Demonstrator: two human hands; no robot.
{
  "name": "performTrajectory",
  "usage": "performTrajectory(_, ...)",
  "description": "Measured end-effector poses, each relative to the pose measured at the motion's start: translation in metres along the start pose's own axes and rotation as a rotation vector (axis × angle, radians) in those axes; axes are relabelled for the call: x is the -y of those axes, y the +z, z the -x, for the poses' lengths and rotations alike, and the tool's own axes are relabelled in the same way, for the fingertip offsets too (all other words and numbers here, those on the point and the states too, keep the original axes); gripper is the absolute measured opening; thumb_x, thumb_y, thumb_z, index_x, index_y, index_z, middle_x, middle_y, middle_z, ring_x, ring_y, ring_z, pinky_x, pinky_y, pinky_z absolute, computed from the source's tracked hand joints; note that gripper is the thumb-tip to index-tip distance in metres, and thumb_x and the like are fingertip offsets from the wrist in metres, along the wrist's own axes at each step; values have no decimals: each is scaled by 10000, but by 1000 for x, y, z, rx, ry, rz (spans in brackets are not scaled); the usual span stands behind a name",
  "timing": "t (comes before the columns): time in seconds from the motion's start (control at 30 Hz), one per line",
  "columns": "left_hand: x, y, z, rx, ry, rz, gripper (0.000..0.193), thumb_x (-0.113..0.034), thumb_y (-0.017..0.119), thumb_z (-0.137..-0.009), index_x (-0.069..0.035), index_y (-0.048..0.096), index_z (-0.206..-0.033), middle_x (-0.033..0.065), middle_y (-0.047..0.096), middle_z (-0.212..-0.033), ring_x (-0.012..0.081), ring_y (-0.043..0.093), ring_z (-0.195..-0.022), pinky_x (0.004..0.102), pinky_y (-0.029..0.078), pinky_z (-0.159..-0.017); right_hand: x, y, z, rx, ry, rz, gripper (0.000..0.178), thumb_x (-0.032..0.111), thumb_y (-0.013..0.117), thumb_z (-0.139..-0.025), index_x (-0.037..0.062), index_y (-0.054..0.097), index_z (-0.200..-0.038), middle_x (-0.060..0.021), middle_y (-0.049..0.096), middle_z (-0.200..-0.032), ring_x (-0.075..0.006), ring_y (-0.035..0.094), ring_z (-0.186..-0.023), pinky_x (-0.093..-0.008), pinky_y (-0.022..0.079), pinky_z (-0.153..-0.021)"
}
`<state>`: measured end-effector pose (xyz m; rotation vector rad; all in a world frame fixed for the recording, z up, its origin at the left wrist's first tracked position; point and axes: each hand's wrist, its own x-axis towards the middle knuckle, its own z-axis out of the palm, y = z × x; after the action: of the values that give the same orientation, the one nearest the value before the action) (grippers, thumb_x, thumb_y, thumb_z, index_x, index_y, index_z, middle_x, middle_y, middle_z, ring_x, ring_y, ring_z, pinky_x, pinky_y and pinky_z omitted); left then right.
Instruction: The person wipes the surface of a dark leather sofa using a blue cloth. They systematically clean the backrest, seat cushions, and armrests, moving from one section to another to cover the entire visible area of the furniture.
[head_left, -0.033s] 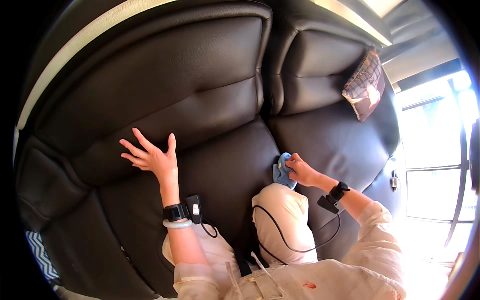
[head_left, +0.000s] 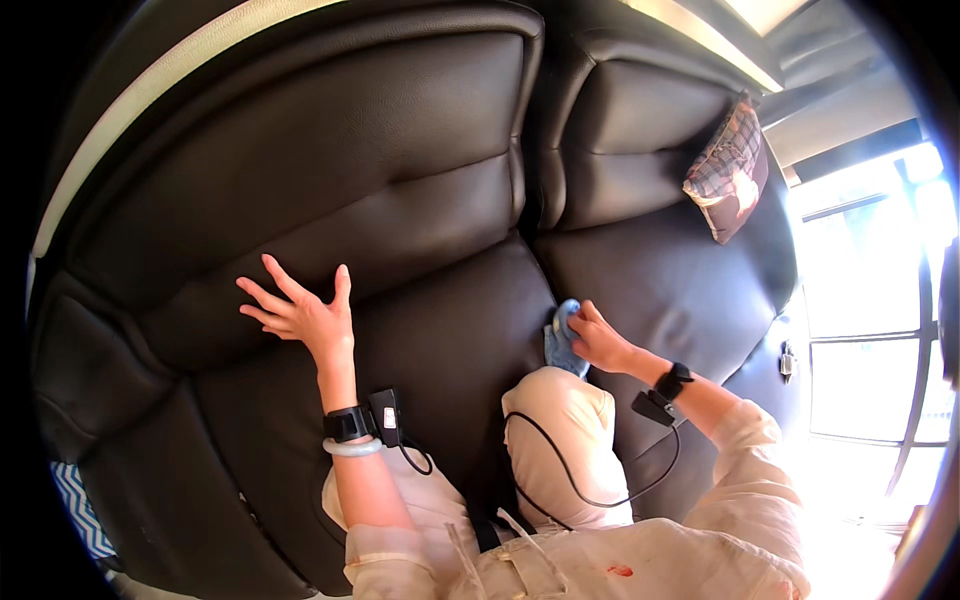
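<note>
A blue cloth (head_left: 566, 345) is pinched in my right hand (head_left: 598, 338), its upper part raised a little and bunched at the fingers. Its lower part hangs or rests by my knee (head_left: 565, 410), near the seam between two seats of the dark brown leather sofa (head_left: 440, 290). To the left, my left hand (head_left: 315, 318) holds nothing and has its fingers spread wide. It is in front of the backrest's lower edge; whether it touches the leather I cannot tell.
Both wrists carry black straps with small boxes, and a black cable (head_left: 560, 455) loops across my lap. A plaid cushion (head_left: 728, 170) leans at the sofa's far right. A blue-and-white zigzag fabric (head_left: 82, 508) shows at the left edge. Bright glass panes (head_left: 868, 280) stand on the right.
The upper part of the blue cloth is slightly higher, and my right hand has shifted a little upward with it. My left hand stays nearly where it was, fingers spread.
</note>
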<state>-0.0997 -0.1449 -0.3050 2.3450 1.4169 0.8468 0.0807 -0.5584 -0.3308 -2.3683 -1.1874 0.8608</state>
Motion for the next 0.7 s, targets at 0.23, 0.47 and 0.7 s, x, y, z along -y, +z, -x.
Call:
performTrajectory(0.23, -13, 14, 9, 50, 22, 53, 1084, -662, 713, -804, -228, 154, -1625, 221, -87, -1667, 603, -48, -1468, 776, 167, -1078, -30, -11, -175, -304, 206, 207, 364, 109, 622, -848, -33, 575, -1180, -253, 454, -1280, -457, 420, -1200, -491, 389, -1066)
performTrajectory(0.47, 5, 5, 0, 13, 26, -22, 1083, -657, 701, -817, -221, 131, -1627, 248, -105, -1655, 625, -54, -1453, 791, 164, -1066, -11, 19, -66, -359, -159, 162, 316, 0, 601, -806, -35, 558, -1117, -219, 492, -1209, -429, 466, -1074, -482, 424, -980)
performTrajectory(0.7, -9, 12, 5, 43, 1, 25, 1104, -640, 708, -816, -220, 91, -1630, 246, -131, -1651, 619, -82, -1454, 799, 160, -1063, -5, 9, -38, -424, -61, -61, 302, 32, 632, -868, -17, 581, -1162, -204, 492, -1146, -408, 486, -1080, -465, 429, -964)
